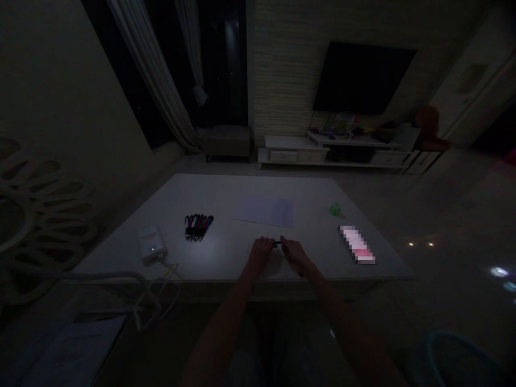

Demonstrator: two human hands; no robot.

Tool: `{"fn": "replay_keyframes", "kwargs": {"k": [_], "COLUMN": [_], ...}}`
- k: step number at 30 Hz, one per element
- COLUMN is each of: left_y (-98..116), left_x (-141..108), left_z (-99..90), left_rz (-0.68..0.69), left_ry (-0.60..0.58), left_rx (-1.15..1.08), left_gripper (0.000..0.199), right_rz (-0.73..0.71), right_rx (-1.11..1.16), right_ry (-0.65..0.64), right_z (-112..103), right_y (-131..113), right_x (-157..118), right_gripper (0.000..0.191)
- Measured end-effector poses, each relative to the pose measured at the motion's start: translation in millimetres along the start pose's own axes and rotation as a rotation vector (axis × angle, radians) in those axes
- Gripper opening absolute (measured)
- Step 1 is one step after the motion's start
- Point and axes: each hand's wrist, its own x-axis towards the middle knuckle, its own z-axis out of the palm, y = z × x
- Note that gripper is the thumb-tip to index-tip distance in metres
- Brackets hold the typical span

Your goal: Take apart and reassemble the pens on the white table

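Over the near part of the white table (226,258), my left hand (262,250) and my right hand (293,251) are close together, both with curled fingers. A thin dark pen (278,243) spans the small gap between them, each hand gripping one end. Most of it is covered by my fingers, and the dim light hides its detail. Just beyond my hands lies a sheet of paper (264,210) with faint print on its right part. Off to the left is a cluster of pens (197,228), dark with coloured parts, side by side with a dark band across them.
A white box-like device (151,244) with cables stands at the table's left. To the right lie a small green object (335,209) and a lit phone (358,245). A teal basin rim (455,338) shows at lower right. A TV cabinet (298,150) stands against the far wall.
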Motion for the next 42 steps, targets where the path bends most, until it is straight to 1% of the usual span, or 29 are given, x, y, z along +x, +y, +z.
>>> {"fn": "replay_keyframes", "kwargs": {"k": [2,4,5,6,8,9,11,13,15,16,17,19,21,23,25,26,28,30,31,33,35,37,39,42], "left_y": [-1,0,1,4,14,19,27,27,14,3,-10,-37,-61,-76,-82,-82,-77,-68,-62,-49,-36,-25,-17,-14], "left_x": [0,-1,-1,-1,0,1,4,7,9,10,12,16,21,26,28,27,22,12,5,-9,-23,-34,-39,-37], "left_z": [-0.1,-0.6,-1.2,-2.1,-5.6,-8.3,-15.8,-25.1,-33.5,-36.4,-37.8,-35.9,-29.2,-21.4,-16.1,-14.9,-15.2,-18.0,-19.9,-24.2,-28.7,-33.5,-38.4,-43.2], "left_rz": [-0.034,-0.059,-0.062,-0.057,-0.056,-0.066,-0.08,-0.043,-0.032,-0.071,-0.135,-0.244,-0.288,-0.298,-0.303,-0.304,-0.306,-0.303,-0.3,-0.289,-0.269,-0.253,-0.254,-0.263], "left_ry": [0.009,0.012,0.003,-0.015,-0.062,-0.079,-0.076,-0.022,0.051,0.076,0.082,0.018,-0.079,-0.162,-0.23,-0.248,-0.242,-0.208,-0.197,-0.18,-0.135,-0.082,-0.05,-0.018], "left_rx": [-0.022,-0.059,-0.083,-0.109,-0.167,-0.201,-0.275,-0.317,-0.279,-0.232,-0.178,-0.062,0.05,0.128,0.16,0.167,0.176,0.184,0.184,0.174,0.166,0.163,0.161,0.156], "left_gripper": [0.02,0.031,0.038,0.045,0.055,0.059,0.064,0.066,0.062,0.057,0.052,0.05,0.051,0.052,0.051,0.05,0.048,0.046,0.045,0.044,0.042,0.039,0.037,0.035], "right_rz": [-0.03,-0.123,-0.183,-0.234,-0.278,-0.267,-0.192,-0.084,0.015,0.045,0.052,0.011,-0.05,-0.094,-0.103,-0.093,-0.053,-0.012,0.001,0.007,0.004,-0.007,-0.023,-0.039], "right_rx": [-0.11,-0.307,-0.415,-0.513,-0.668,-0.727,-0.811,-0.836,-0.749,-0.655,-0.543,-0.366,-0.168,0.095,0.388,0.528,0.785,0.959,1.001,0.996,0.923,0.849,0.814,0.818], "right_ry": [0.097,0.159,0.148,0.103,0.01,-0.012,-0.011,0.058,0.174,0.219,0.235,0.202,0.221,0.27,0.273,0.252,0.152,0.011,-0.053,-0.127,-0.125,-0.09,-0.063,-0.076], "right_z": [-4,-6,-5,-3,2,4,3,-11,-35,-49,-63,-85,-98,-102,-102,-102,-103,-105,-106,-105,-101,-96,-91,-85], "right_y": [-3,-7,-9,-12,-20,-23,-29,-31,-27,-24,-20,-12,-6,-5,-9,-12,-21,-32,-36,-44,-49,-51,-52,-56], "right_x": [-12,-26,-32,-37,-41,-40,-32,-19,-9,-5,-3,-5,-10,-17,-23,-25,-29,-31,-32,-32,-28,-22,-16,-8], "right_gripper": [0.048,0.042,0.041,0.04,0.038,0.036,0.03,0.024,0.027,0.029,0.033,0.04,0.039,0.035,0.036,0.037,0.045,0.057,0.06,0.06,0.058,0.054,0.051,0.05]}}
